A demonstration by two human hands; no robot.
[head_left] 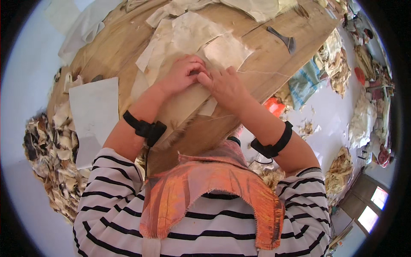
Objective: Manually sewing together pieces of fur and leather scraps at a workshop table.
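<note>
While the person is bending over the wooden table [274, 64], both hands are meeting on a pale, thin sheet [188, 38] that is lying flat near the middle of the board. The left hand [182, 75] is curling its fingers together and pressing down on the sheet, and the right hand [224, 85] is lying just beside it, touching it, with the fingers close together and the fingertips pushing at the same spot. I cannot tell if any finger is really pinching an edge, because the knuckles are hiding it. A second pale piece [227, 51] is overlapping the sheet just beyond the hands.

To my judgement, the person is flattening or joining these layers at the overlap, so the work is in its middle stage. The next move is probably asking for steady pressure and a slow slide along the seam, without lifting the thin layer, which looks easy to wrinkle.

A white board [94, 107] is resting at the left side of the table, a dark metal tool [282, 39] is lying well apart at the far right, and heaps of dry scraps [51, 154] are covering the floor around.
</note>
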